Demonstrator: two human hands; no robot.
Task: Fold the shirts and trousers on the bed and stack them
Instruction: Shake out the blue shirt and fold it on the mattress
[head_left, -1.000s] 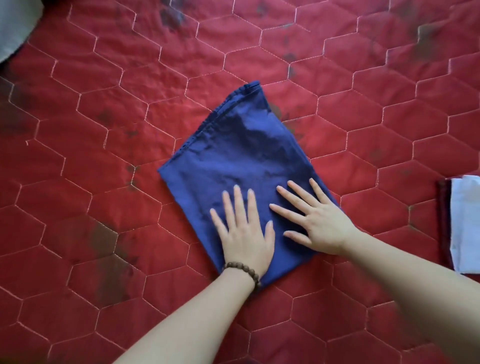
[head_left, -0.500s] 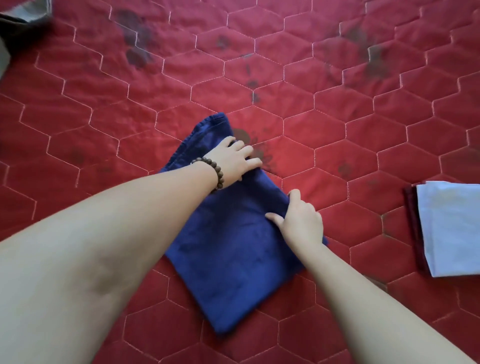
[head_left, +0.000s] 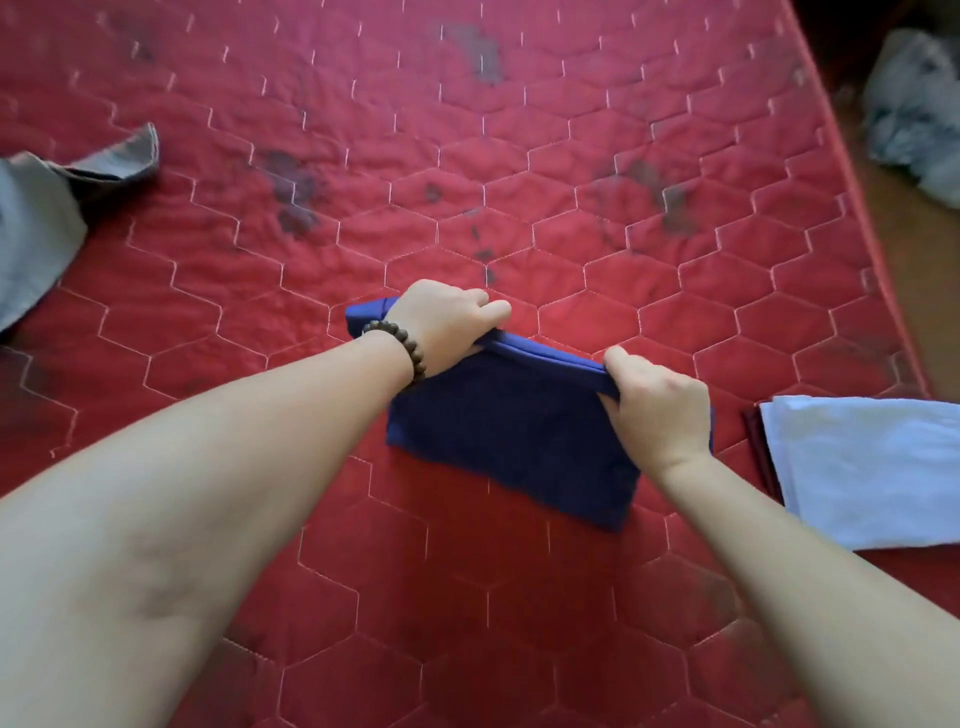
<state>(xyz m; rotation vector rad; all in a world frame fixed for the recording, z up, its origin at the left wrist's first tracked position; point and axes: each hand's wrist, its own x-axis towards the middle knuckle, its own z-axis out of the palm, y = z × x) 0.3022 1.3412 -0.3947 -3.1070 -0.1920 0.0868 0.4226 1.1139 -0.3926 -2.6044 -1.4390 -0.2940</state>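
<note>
A red quilted bed cover (head_left: 519, 182) with hexagon stitching and dark stains fills the view. On it, near the middle, a dark blue folded cloth garment (head_left: 514, 441) is held up by its far edge, the lower part hanging to the cover. A white folded fabric piece (head_left: 862, 467) is seen to the right of the blue garment, well apart from it, stacked on a dark maroon folded item (head_left: 753, 431). A grey crumpled garment (head_left: 36, 228) lies far left of the blue garment, at the frame edge. The blue garment's left top corner is gripped by the left hand (head_left: 441, 322), fingers curled round the fold; a brown beaded bracelet (head_left: 400, 343) is worn on that wrist. The right top corner is gripped by the right hand (head_left: 654, 405), fingers curled.
</note>
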